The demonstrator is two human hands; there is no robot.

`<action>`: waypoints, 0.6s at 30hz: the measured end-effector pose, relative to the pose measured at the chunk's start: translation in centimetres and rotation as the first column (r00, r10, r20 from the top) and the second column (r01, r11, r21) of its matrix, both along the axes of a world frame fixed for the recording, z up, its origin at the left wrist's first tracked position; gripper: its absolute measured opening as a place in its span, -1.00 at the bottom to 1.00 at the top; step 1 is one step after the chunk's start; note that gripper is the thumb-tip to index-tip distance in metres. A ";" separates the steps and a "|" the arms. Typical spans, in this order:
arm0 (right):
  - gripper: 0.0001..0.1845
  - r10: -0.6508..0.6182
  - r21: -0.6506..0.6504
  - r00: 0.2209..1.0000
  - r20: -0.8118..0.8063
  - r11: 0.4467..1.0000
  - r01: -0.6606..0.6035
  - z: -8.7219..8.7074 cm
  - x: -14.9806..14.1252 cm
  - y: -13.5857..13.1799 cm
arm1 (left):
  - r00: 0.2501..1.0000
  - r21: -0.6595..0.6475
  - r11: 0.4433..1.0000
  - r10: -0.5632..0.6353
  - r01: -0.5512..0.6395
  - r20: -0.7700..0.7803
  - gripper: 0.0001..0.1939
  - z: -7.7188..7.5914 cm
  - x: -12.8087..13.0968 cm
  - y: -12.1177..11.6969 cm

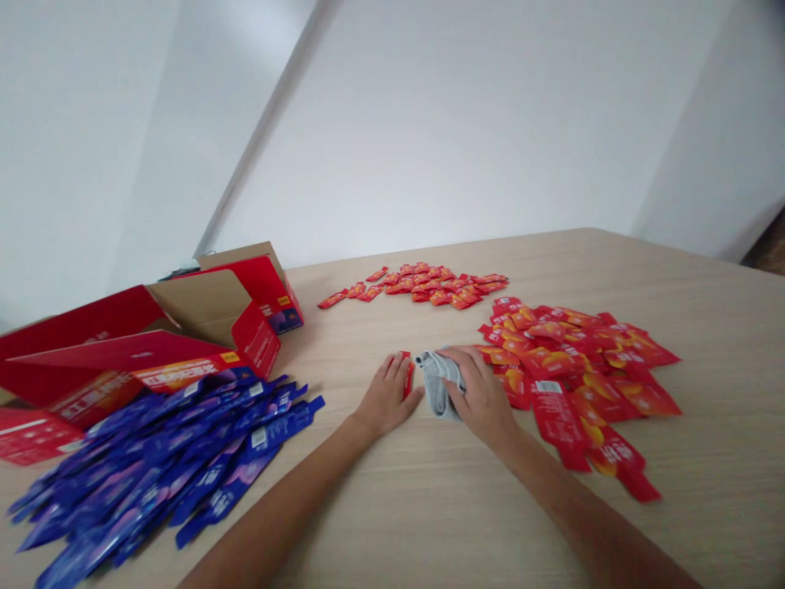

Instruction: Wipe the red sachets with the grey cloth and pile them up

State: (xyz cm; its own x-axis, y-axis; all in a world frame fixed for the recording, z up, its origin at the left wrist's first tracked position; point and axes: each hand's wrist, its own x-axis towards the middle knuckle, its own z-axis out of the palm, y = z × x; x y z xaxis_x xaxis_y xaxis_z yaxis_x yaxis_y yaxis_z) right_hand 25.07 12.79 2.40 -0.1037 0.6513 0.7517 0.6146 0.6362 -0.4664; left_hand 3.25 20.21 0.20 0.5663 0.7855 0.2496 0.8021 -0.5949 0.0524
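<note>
Left grip [386,399]: bare hand, slender fingers, rounded thumb, nails too small to make out
Right grip [484,394]: bare hand, slender fingers, outline slightly blurred
Left forearm [300,492]: bare, tapering toward the hand
Right forearm [570,495]: bare to the view's lower edge, same tapered shape

cloth [437,394]: grey, folded, rumpled, just right of the packet
packet [409,378]: red, slim, partly covered, lying on the worktop [392,507]

The cloth [437,393] is grey, the packet [409,375] just left of it red. Right of the cloth, red pouches [555,360] carry orange patches; far left of it, blue pouches [184,458] carry purplish patches, the box [135,352] red outside, tan inside.
</note>
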 end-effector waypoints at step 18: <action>-0.66 0.052 -0.166 0.985 0.167 0.986 -0.024 -0.6 -0.7 -0.4 | 0.899 -0.005 0.931 -0.354 0.366 -0.258 -0.16 3.2 -4.6 -24.4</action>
State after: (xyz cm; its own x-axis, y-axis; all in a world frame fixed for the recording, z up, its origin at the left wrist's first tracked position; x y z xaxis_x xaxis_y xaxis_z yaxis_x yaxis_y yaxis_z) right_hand 24.36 12.41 1.79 -0.2482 0.7562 0.6055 0.6704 0.5852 -0.4561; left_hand -1.37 -4.19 3.43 0.8566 0.5079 0.0913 0.5160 -0.8427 -0.1534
